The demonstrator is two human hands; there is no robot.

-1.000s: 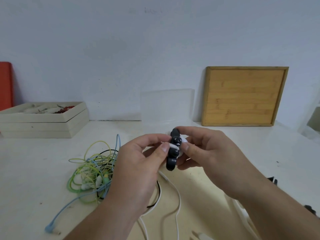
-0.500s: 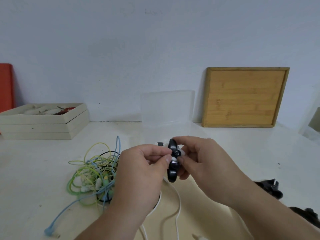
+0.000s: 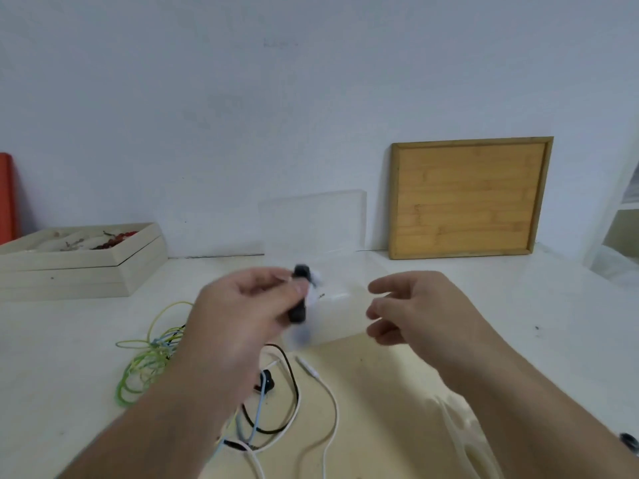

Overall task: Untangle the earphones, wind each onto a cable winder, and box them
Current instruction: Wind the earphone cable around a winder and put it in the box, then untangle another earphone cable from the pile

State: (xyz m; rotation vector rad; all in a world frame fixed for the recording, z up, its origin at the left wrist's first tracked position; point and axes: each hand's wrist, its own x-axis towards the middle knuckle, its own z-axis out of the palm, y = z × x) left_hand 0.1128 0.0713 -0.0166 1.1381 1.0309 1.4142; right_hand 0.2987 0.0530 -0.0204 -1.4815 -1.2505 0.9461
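My left hand [image 3: 249,305] grips a black cable winder [image 3: 300,295] with white earphone cord wound on it, held above the near edge of a clear plastic box [image 3: 332,264] whose lid stands open against the wall. My right hand [image 3: 415,305] hovers to the right of the winder with loosely curled fingers and holds nothing. Below my left arm lies a tangle of green, blue, black and white earphone cables [image 3: 152,361]. A loose white earphone cord [image 3: 328,402] runs across the table in front.
A cream wooden tray box [image 3: 131,264] with small items sits at the far left, next to a red object [image 3: 7,195]. A bamboo board [image 3: 466,198] leans on the wall at the right. A small black item [image 3: 627,440] lies at the right edge.
My right hand has let go of the winder and moved off to the right. My left hand alone carries the winder forward toward the clear box. The view is blurred by motion.
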